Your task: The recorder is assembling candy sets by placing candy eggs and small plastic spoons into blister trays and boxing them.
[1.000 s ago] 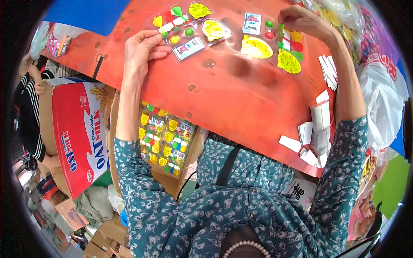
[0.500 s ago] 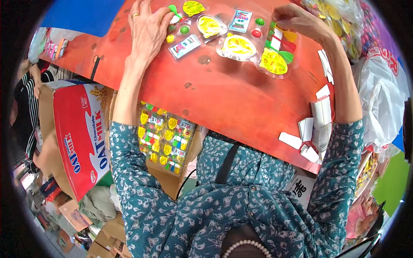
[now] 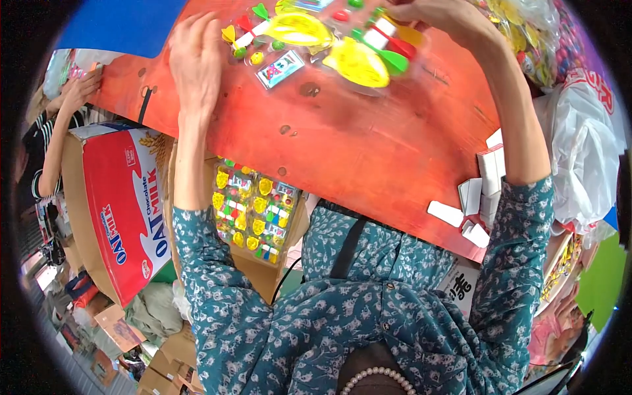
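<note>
A clear plastic blister sheet (image 3: 395, 85) lies tilted over the far part of the red table, partly blurred. Its pockets hold yellow shapes, green and red pieces, small balls and a printed sachet (image 3: 281, 69). At its far right edge my right hand (image 3: 441, 16) has its fingers closed on the sheet; the fingertips are partly cut off by the upper rim. Just left of the sheet, my left hand (image 3: 196, 59) is raised over the table, fingers loosely stretched and slightly smeared, with nothing seen in it.
Several white cardboard pieces (image 3: 469, 196) lie along the red table's (image 3: 342, 145) right edge. Below the near edge, an open carton holds similar filled sheets (image 3: 250, 210). A large printed carton (image 3: 122, 204) stands left. Bulging plastic bags (image 3: 582, 145) sit right. A co-worker's hand (image 3: 82, 85) rests at the far left.
The blister sheet has tilted and shifted left in my right hand, which has moved left and away from me. My left hand has let go of the sheet's left edge and drawn left.
</note>
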`<control>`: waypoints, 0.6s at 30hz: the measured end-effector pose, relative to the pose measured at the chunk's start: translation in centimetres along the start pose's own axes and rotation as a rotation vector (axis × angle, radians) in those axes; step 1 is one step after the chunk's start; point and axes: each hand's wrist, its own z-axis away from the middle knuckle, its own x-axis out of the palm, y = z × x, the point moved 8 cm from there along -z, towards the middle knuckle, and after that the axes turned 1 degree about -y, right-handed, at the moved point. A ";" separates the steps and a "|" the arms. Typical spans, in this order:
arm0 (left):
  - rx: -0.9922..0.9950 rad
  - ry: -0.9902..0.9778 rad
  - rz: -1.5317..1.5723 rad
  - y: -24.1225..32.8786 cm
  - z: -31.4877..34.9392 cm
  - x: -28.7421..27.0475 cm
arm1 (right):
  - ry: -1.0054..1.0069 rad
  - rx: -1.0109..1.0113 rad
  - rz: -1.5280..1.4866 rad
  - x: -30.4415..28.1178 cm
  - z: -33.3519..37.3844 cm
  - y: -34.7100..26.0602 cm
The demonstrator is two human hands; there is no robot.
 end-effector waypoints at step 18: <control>-0.918 -0.163 0.956 -1.4 6.9 3.5 | 0.263 -0.026 0.082 5.5 -6.3 -2.8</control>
